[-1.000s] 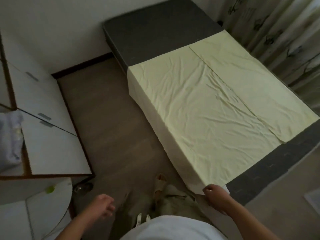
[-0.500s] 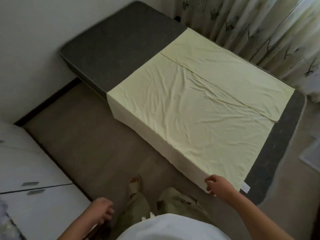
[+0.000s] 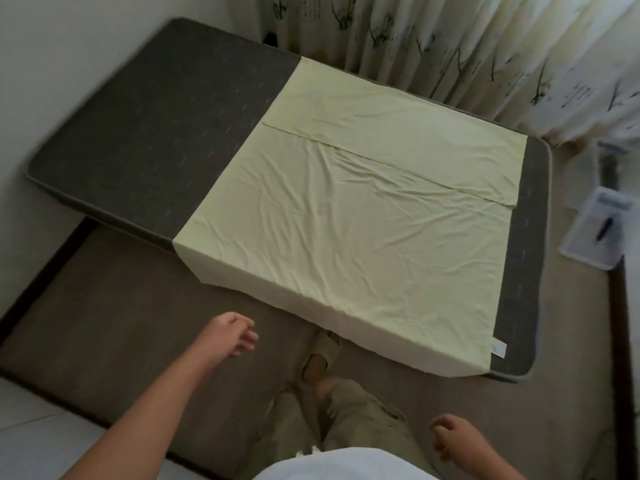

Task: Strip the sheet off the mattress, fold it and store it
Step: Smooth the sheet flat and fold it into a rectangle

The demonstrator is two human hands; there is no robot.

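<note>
Let go of the pale yellow cotton sheet (image 3: 349, 216) half a second ago: right hand (image 3: 457, 436) now drawn back at 5 o'clock, loosely curled, holding nothing. Left hand (image 3: 230, 332) likewise slack and bare at 7 o'clock. Sheet lying part-folded across the dark grey mattress (image 3: 152, 133), draped over its near edge; probably between folds, storing not begun.
</note>
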